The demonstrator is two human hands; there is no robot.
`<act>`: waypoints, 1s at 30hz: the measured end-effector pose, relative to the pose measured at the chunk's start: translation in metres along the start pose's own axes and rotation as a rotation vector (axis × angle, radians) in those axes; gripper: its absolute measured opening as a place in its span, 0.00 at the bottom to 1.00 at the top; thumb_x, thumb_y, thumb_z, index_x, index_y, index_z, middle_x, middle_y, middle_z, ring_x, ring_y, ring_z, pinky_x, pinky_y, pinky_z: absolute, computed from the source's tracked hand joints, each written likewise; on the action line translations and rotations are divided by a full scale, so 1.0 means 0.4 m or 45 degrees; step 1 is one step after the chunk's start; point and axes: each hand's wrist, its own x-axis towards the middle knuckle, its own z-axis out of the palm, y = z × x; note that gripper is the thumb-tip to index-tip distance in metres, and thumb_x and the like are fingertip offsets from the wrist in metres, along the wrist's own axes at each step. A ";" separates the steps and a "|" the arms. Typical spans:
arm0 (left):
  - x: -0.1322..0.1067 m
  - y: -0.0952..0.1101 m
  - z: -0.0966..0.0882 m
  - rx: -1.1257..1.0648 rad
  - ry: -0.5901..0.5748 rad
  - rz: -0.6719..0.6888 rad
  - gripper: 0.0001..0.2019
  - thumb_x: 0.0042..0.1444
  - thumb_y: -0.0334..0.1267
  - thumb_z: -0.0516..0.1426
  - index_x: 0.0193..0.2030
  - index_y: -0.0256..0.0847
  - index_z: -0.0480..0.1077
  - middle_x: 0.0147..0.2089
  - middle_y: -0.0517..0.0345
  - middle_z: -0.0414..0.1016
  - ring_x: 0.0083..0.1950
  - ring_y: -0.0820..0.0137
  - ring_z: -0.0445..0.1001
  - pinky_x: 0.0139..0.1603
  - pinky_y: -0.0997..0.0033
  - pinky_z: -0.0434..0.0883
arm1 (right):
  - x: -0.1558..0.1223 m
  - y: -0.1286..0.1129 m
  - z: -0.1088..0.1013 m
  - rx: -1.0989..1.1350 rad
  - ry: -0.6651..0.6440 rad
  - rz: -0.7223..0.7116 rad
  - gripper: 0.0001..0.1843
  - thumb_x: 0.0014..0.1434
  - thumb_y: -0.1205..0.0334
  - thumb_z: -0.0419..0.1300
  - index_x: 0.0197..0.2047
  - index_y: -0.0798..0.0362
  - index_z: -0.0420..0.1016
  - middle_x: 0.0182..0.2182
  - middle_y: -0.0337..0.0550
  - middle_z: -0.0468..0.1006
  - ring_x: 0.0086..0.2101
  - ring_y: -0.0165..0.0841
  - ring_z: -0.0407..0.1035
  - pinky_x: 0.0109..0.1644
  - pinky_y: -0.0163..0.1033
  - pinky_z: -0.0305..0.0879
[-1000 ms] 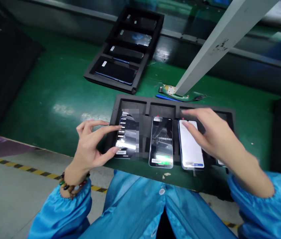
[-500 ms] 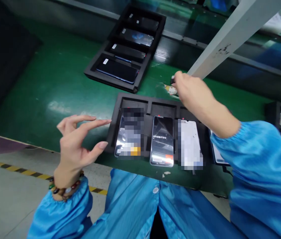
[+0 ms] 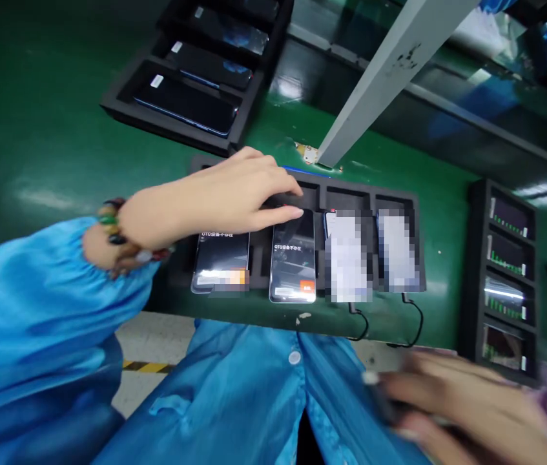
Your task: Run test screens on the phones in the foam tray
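Observation:
A black foam tray (image 3: 399, 194) on the green bench holds a row of lit phones. My left hand (image 3: 219, 197) reaches across it from the left. Its fingers lie pressed together over the top end of the second phone (image 3: 295, 265), and the thumb is on that phone's upper screen, pinching its top edge. The first phone (image 3: 219, 261) lies partly under my wrist. My right hand (image 3: 457, 407) is low at the bottom right over my blue coat, smeared by motion. A dark thing with a pale tip seems to be in its fingers.
Two black cables (image 3: 413, 323) hang from the right-hand phones over the bench edge. Another black tray (image 3: 123, 106) with dark phones lies behind on the left. A grey slanted post (image 3: 380, 71) meets the bench behind the near tray. A tray of lit phones (image 3: 476, 271) stands at right.
My left hand has moved from left of the tray across onto the second phone. My right hand came back from the post's base down to my lap. The view shifted right.

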 end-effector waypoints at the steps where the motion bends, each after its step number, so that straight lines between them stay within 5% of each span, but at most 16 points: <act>1: 0.029 -0.012 0.023 0.009 -0.048 0.011 0.26 0.76 0.60 0.53 0.60 0.47 0.82 0.56 0.52 0.86 0.60 0.55 0.81 0.72 0.45 0.65 | 0.013 0.001 0.054 0.053 -0.058 0.007 0.10 0.79 0.54 0.63 0.58 0.44 0.82 0.39 0.39 0.88 0.36 0.34 0.83 0.40 0.38 0.82; 5: 0.089 -0.039 0.088 0.060 -0.191 0.053 0.28 0.77 0.61 0.50 0.54 0.44 0.85 0.56 0.48 0.86 0.61 0.53 0.82 0.69 0.47 0.68 | 0.042 0.037 0.254 0.079 0.026 -0.025 0.09 0.81 0.61 0.60 0.55 0.54 0.81 0.37 0.38 0.88 0.31 0.31 0.84 0.32 0.40 0.76; 9: 0.102 -0.029 0.083 -0.004 -0.268 0.068 0.28 0.78 0.59 0.50 0.52 0.43 0.86 0.55 0.47 0.87 0.59 0.55 0.83 0.67 0.49 0.70 | 0.039 0.077 0.335 0.070 0.078 0.011 0.09 0.80 0.62 0.62 0.53 0.56 0.82 0.38 0.40 0.88 0.32 0.31 0.85 0.34 0.38 0.78; 21: 0.101 -0.004 0.070 0.046 -0.309 -0.107 0.34 0.75 0.67 0.48 0.61 0.45 0.85 0.62 0.49 0.85 0.56 0.56 0.85 0.66 0.53 0.75 | 0.045 0.081 0.359 0.216 0.164 0.157 0.11 0.82 0.60 0.60 0.53 0.54 0.82 0.41 0.40 0.90 0.36 0.31 0.86 0.41 0.35 0.82; 24: 0.106 0.005 0.065 0.108 -0.350 -0.146 0.37 0.73 0.69 0.47 0.63 0.46 0.85 0.63 0.49 0.85 0.58 0.53 0.84 0.66 0.50 0.76 | 0.045 0.077 0.350 0.086 0.223 0.130 0.10 0.81 0.57 0.61 0.53 0.53 0.82 0.38 0.38 0.89 0.32 0.29 0.84 0.36 0.35 0.80; 28: 0.085 0.047 0.051 0.200 -0.272 -0.075 0.34 0.75 0.65 0.46 0.65 0.44 0.83 0.64 0.45 0.85 0.66 0.46 0.81 0.71 0.41 0.72 | -0.014 0.145 0.261 -0.036 0.549 -0.072 0.11 0.78 0.58 0.64 0.58 0.52 0.80 0.42 0.42 0.90 0.40 0.35 0.84 0.42 0.41 0.83; 30: 0.060 0.092 0.050 0.205 -0.172 0.000 0.29 0.76 0.60 0.49 0.65 0.46 0.81 0.64 0.45 0.85 0.66 0.46 0.79 0.74 0.37 0.68 | -0.075 0.210 0.209 -0.134 0.796 0.069 0.11 0.75 0.64 0.63 0.58 0.51 0.80 0.46 0.45 0.90 0.51 0.42 0.83 0.55 0.51 0.82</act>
